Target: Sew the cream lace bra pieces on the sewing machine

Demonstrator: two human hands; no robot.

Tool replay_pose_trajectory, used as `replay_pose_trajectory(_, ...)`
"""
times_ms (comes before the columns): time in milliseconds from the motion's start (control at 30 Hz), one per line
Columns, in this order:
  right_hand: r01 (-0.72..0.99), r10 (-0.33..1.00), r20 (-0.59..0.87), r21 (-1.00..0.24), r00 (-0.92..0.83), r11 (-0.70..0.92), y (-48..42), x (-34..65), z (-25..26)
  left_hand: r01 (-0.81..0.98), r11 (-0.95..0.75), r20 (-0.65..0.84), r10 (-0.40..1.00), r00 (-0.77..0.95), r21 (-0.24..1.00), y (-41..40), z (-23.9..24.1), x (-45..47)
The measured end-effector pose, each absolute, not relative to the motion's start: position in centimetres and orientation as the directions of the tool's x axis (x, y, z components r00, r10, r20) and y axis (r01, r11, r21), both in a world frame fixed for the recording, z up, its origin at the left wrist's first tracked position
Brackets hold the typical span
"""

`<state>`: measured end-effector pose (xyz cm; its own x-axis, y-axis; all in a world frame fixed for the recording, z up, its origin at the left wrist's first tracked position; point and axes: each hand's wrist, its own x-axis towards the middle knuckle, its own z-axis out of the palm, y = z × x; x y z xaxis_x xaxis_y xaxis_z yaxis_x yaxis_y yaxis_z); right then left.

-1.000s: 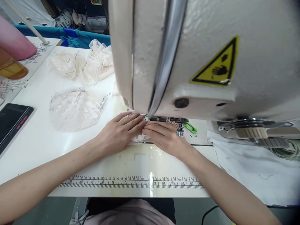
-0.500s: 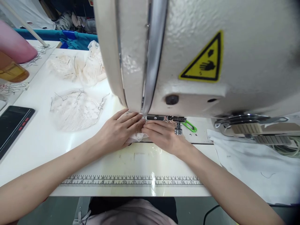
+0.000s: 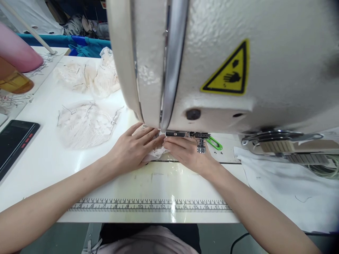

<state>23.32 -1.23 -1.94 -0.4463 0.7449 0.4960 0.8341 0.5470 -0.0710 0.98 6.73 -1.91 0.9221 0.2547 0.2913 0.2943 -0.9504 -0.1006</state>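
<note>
Under the head of a sewing machine (image 3: 148, 70), a small piece of white lace fabric (image 3: 156, 153) lies between my two hands. My left hand (image 3: 135, 146) rests over its left side, fingers bent together and pressing it down near the needle area. My right hand (image 3: 186, 153) is on the other side with its fingers closed at the fabric's edge, partly behind the metal presser parts (image 3: 201, 141). The needle and most of the lace are hidden by hands and machine. Just behind my right hand lies a bright green slotted piece (image 3: 214, 143).
More lace pieces with loose dark threads (image 3: 87, 123) (image 3: 87, 76) lie on the left. A black phone-like device (image 3: 17, 144) is at the left edge, beside pink and amber thread cones (image 3: 19, 49). White cloth (image 3: 286, 194) covers the right; a printed ruler (image 3: 148, 205) runs along the front.
My right hand has shifted slightly right, away from my left fingertips. More of the white lace shows between the hands. The left hand stays almost in place.
</note>
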Motion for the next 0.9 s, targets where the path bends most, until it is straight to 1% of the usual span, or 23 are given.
replay_pose_trajectory(100, 0.86, 0.772, 0.489, -0.082, -0.405, 0.504, -1.4, 23.2, -1.4, 0.303, -0.946, 0.298, 0.258, 0.919, -0.114, 6.8, -2.0, 1.1)
replay_pose_trajectory(233, 0.855, 0.837, 0.406, -0.209, -0.366, 0.475, -1.3, 23.2, -1.3, 0.317, -0.94, 0.311, 0.266, 0.913, -0.128, 6.8, -2.0, 1.4)
replay_pose_trajectory(300, 0.859, 0.854, 0.392, -0.237, -0.344, 0.454, -1.2, 23.2, -1.4, 0.321, -0.937, 0.316, 0.266, 0.911, -0.137, 6.8, -1.9, 1.5)
replay_pose_trajectory(367, 0.872, 0.85, 0.399, -0.2, -0.344, 0.447, -1.2, 23.3, -1.7, 0.301, -0.941, 0.325, 0.239, 0.915, -0.153, 6.6, -1.7, 1.5)
replay_pose_trajectory(467, 0.855, 0.801, 0.425, -0.106, -0.422, 0.507, -1.2, 23.5, -2.1, 0.222, -0.961, 0.352, 0.152, 0.924, -0.168, 6.6, -1.5, 1.2)
replay_pose_trajectory(567, 0.826, 0.768, 0.409, -0.058, -0.493, 0.561, -1.0, 23.5, -2.5, 0.163, -0.977, 0.352, 0.105, 0.93, -0.14, 7.1, -1.4, 0.7)
replay_pose_trajectory(667, 0.817, 0.763, 0.381, -0.035, -0.522, 0.576, -1.0, 23.1, -2.8, 0.135, -0.988, 0.331, 0.102, 0.938, -0.078, 7.8, -1.5, 0.1)
replay_pose_trajectory(733, 0.819, 0.757, 0.391, -0.015, -0.523, 0.574, -1.1, 22.8, -3.0, 0.128, -0.991, 0.315, 0.111, 0.943, -0.033, 8.2, -1.6, -0.2)
replay_pose_trajectory(800, 0.832, 0.747, 0.419, 0.037, -0.516, 0.554, -1.3, 22.5, -3.1, 0.131, -0.991, 0.298, 0.125, 0.946, 0.001, 8.5, -1.7, -0.4)
replay_pose_trajectory(900, 0.846, 0.721, 0.464, 0.136, -0.515, 0.516, -1.5, 22.0, -3.1, 0.146, -0.989, 0.302, 0.142, 0.943, 0.009, 8.6, -1.7, -0.4)
